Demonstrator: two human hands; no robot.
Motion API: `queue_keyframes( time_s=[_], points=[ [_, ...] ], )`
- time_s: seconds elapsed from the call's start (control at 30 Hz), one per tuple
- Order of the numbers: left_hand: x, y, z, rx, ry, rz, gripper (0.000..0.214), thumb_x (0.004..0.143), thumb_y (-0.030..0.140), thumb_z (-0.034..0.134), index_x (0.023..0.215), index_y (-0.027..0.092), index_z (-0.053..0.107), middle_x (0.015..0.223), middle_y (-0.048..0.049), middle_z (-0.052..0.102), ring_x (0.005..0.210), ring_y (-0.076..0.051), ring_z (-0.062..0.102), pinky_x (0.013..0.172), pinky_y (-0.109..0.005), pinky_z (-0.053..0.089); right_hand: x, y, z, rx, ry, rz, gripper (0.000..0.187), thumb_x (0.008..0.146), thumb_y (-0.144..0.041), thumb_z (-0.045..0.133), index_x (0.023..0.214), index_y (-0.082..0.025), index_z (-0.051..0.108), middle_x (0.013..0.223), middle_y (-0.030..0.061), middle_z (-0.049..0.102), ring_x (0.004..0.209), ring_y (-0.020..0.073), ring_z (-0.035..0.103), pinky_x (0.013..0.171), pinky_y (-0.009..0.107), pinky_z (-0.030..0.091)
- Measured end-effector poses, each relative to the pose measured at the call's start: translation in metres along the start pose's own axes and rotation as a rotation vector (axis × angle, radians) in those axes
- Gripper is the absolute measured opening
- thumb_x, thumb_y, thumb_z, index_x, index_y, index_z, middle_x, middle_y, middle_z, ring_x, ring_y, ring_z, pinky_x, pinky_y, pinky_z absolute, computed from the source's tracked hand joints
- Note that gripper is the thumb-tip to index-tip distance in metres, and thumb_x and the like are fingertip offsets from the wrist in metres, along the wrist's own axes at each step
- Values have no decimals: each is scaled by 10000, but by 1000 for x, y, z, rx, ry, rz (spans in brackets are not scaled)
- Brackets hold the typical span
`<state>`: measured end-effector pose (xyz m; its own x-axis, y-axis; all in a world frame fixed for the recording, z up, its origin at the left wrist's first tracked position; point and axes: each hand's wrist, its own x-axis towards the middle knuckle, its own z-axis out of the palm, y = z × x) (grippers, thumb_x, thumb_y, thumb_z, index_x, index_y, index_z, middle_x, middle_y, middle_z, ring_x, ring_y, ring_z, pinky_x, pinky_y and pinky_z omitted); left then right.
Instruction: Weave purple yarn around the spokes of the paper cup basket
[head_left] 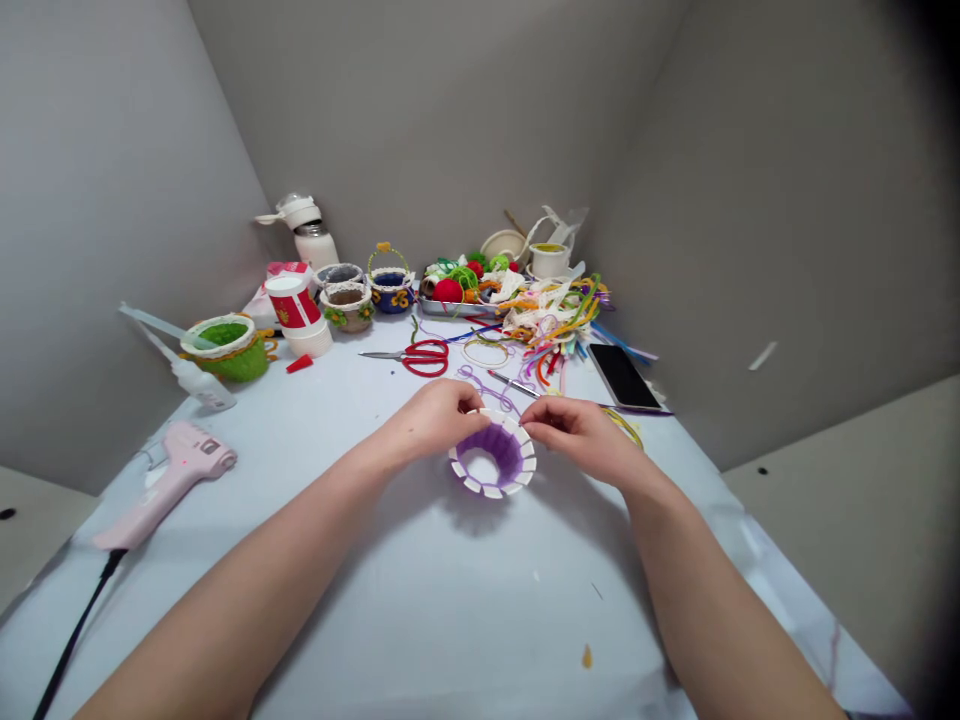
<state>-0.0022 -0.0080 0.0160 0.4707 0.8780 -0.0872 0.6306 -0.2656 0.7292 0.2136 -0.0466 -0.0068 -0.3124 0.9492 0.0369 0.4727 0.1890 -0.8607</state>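
A white paper cup (491, 491) with its wall cut into strips and purple yarn woven between them is held above the table, its opening facing me. My left hand (439, 415) grips the far left of its rim, thumb and fingers closed on the wall. At the right side of the rim, my right hand (574, 430) is closed in a pinch on purple yarn; the bit between the fingertips is hard to see. Loose purple yarn (487, 385) lies in curls on the table just behind the cup.
Red-handled scissors (426, 358) and a pen (514, 383) lie beyond the hands. A pink glue gun (169, 480) is at left, near a glue bottle (202, 385) and a green basket (229, 350). At right are a phone (624, 376) and piled yarn (559, 315).
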Motion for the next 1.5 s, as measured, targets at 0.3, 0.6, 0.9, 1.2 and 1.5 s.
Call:
queue_keyframes(
  time_s=[0.3, 0.6, 0.9, 1.2, 1.5],
  points=[
    [4, -4, 10, -191, -52, 8, 245, 700, 362, 593, 806, 154, 670, 764, -9, 633, 677, -132, 552, 592, -227, 410, 4, 1, 7, -30, 31, 9, 211, 826, -353, 554, 829, -167, 654, 750, 21, 619, 664, 135, 508, 585, 245, 397],
    [4, -4, 13, -238, -66, -16, 238, 685, 374, 606, 737, 148, 657, 660, 12, 584, 575, -104, 485, 560, -232, 380, 7, -2, 18, 73, 214, -13, 244, 824, -408, 591, 811, -165, 612, 726, 10, 579, 620, 117, 473, 558, 237, 374],
    [6, -10, 9, -245, -65, 7, 245, 696, 372, 592, 772, 146, 647, 645, 18, 549, 577, -102, 465, 515, -213, 344, 0, -2, -1, -7, 59, -57, 228, 844, -374, 569, 807, -158, 633, 690, 7, 550, 610, 115, 447, 553, 239, 362],
    [7, -11, 5, -165, -25, -6, 241, 704, 382, 579, 771, 156, 635, 674, 4, 586, 614, -122, 508, 520, -214, 368, 9, 9, 8, 94, -100, -15, 171, 830, -307, 562, 812, -155, 638, 746, 6, 603, 675, 125, 521, 608, 230, 407],
    [0, -2, -9, -127, -149, -10, 345, 702, 451, 603, 894, 169, 654, 842, -23, 673, 749, -159, 597, 596, -226, 434, 12, 12, 19, 168, -49, -13, 182, 833, -322, 563, 829, -154, 634, 763, 8, 617, 668, 123, 539, 597, 227, 415]
  ],
)
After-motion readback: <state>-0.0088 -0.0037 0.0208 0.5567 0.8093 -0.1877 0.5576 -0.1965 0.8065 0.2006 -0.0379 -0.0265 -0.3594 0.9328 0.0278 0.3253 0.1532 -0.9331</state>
